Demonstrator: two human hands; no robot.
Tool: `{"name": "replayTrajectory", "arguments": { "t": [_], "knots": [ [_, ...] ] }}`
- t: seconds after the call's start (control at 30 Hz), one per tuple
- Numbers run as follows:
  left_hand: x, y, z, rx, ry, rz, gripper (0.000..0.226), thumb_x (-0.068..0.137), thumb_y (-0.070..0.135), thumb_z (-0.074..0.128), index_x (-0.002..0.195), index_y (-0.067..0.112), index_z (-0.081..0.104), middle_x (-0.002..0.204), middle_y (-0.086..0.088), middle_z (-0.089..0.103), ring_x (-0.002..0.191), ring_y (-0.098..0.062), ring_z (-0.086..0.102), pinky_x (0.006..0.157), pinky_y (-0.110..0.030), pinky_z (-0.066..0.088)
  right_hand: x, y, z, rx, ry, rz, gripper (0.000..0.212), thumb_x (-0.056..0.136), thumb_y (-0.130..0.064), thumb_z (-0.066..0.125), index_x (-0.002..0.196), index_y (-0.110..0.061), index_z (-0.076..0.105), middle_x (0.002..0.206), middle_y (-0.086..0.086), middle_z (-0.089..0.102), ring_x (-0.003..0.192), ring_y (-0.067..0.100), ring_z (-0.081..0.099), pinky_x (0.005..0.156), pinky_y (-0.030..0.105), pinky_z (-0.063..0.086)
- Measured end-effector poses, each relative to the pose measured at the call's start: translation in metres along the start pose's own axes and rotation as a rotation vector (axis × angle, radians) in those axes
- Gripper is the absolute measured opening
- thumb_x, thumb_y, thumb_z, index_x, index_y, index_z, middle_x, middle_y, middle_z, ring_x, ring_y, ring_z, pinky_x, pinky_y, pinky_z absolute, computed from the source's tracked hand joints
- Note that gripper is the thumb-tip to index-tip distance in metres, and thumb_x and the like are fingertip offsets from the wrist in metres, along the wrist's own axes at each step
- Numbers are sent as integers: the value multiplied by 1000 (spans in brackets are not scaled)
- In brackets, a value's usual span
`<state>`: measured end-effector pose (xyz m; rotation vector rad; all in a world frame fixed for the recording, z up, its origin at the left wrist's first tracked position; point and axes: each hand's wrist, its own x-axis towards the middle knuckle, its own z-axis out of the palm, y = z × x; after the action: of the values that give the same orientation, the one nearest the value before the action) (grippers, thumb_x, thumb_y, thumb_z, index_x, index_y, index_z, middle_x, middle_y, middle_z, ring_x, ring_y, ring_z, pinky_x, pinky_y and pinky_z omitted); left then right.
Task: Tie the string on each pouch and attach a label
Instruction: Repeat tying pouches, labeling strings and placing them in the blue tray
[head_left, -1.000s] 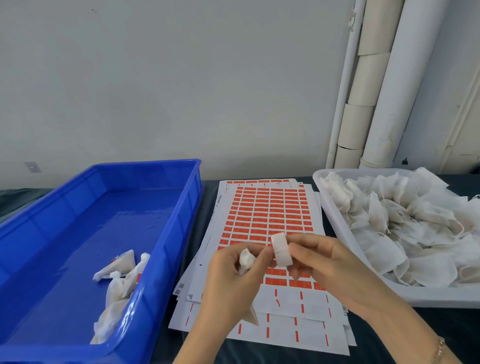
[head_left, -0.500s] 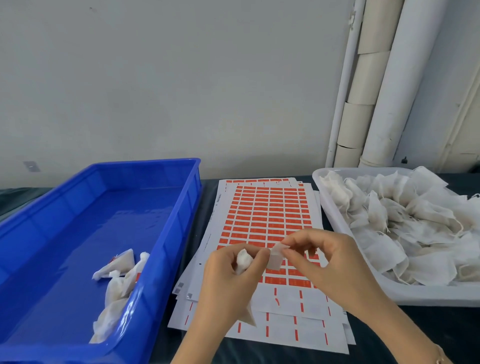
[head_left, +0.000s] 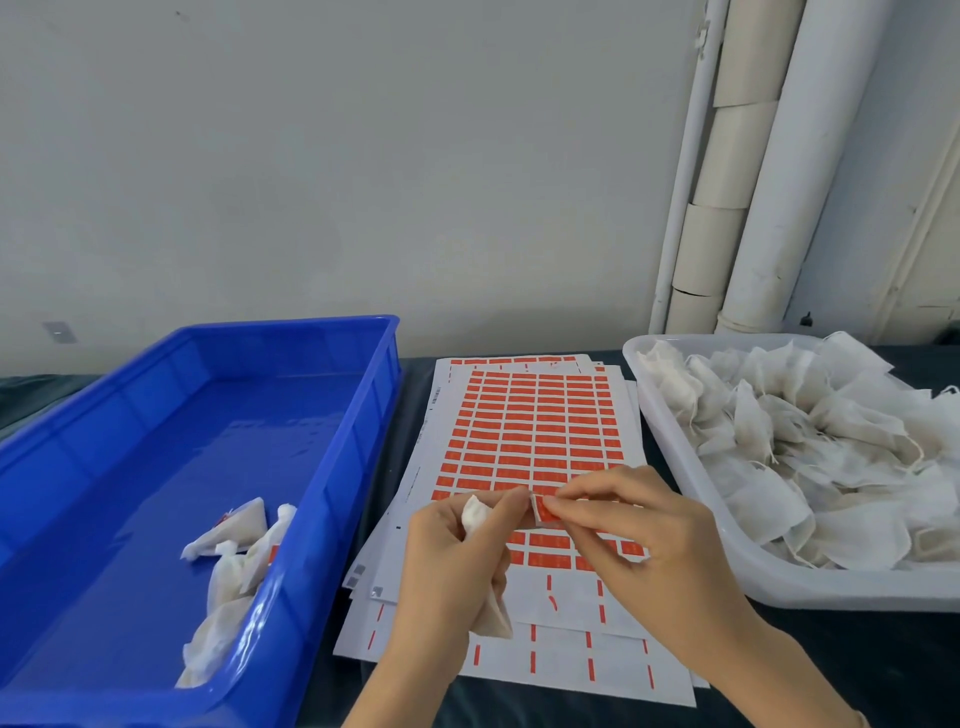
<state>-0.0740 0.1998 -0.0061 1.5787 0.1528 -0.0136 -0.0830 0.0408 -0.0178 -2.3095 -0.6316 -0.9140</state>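
On the dark bench (head_left: 857, 670), a blue crate (head_left: 311, 525) stands left and a white tray (head_left: 691, 493) of pouches (head_left: 805, 467) right, with label sheets (head_left: 535, 426) filling the gap between their edges. Above the sheets, the left hand (head_left: 452, 561) grips one pouch (head_left: 475, 514); the right hand (head_left: 639, 535) pinches a red label (head_left: 543, 509) beside it.

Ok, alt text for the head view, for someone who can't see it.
The left hand grips a white pouch while the right hand pinches an orange label beside it, above label sheets between a blue bin and a white tray.
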Motion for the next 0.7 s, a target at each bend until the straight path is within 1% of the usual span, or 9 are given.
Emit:
{"name": "replayTrajectory", "arguments": {
  "t": [0.17, 0.23, 0.3, 0.4, 0.47, 0.57, 0.63, 0.7],
  "knots": [
    [0, 0, 0, -26, -10, -2, 18, 82, 30, 70, 72, 16, 74, 51, -6, 57, 40, -6, 45, 41, -18, 38, -1, 1, 1, -20, 11, -6, 30, 69, -21, 74, 99, -17, 75, 97, -5, 71, 91, 10, 65, 86, 12, 45],
    [0, 0, 0, -30, -17, 1, 19, 83, 30, 70, 74, 14, 74, 49, -4, 55, 39, -6, 44, 40, -18, 38, -1, 1, 1, -10, 0, -9, 29, 70, -20, 73, 99, -18, 75, 98, -6, 70, 92, 9, 64, 86, 11, 46],
    [-1, -1, -1, -24, -24, 4, 20, 83, 30, 70, 76, 12, 74, 47, 0, 54, 38, -5, 43, 40, -17, 37, -1, 1, 1, 15, -19, -9, 28, 72, -20, 71, 100, -18, 75, 98, -7, 70, 93, 8, 64, 85, 15, 49],
    [0, -1, -2, -39, -28, -20, 19, 83, 30, 70, 75, 12, 74, 55, -5, 61, 43, -9, 46, 41, -17, 38, -2, 3, 1, 41, -45, -14, 28, 73, -21, 69, 101, -17, 75, 100, -7, 71, 94, 8, 65, 83, 23, 55],
    [1, -3, -3, -48, -29, -29, 19, 83, 29, 70, 76, 12, 73, 56, -5, 62, 43, -9, 46, 40, -16, 38, -2, 3, 2, 51, -53, -19, 28, 73, -21, 70, 101, -17, 75, 101, -7, 71, 95, 7, 66, 84, 25, 56],
    [1, -4, -5, -47, -26, -27, 18, 83, 28, 70, 79, 11, 73, 53, -3, 61, 39, -6, 47, 40, -15, 38, -1, 4, 3, 56, -67, -34, 29, 73, -19, 71, 101, -17, 75, 102, -7, 72, 96, 7, 66, 85, 24, 55],
    [2, -4, -7, -50, -23, -26, 18, 84, 27, 69, 80, 10, 72, 55, -4, 63, 39, -6, 50, 40, -15, 39, -2, 5, 5, 39, -94, -57, 31, 73, -17, 72, 104, -17, 74, 104, -7, 71, 98, 8, 66, 86, 22, 53],
    [2, -4, -9, -75, -32, -15, 17, 84, 25, 68, 84, 8, 72, 51, 2, 63, 38, -4, 53, 39, -13, 39, -4, 5, 8, 81, -117, -30, 34, 76, -17, 76, 109, -20, 72, 110, -13, 67, 103, 5, 64, 89, 19, 51]
  ]
}}
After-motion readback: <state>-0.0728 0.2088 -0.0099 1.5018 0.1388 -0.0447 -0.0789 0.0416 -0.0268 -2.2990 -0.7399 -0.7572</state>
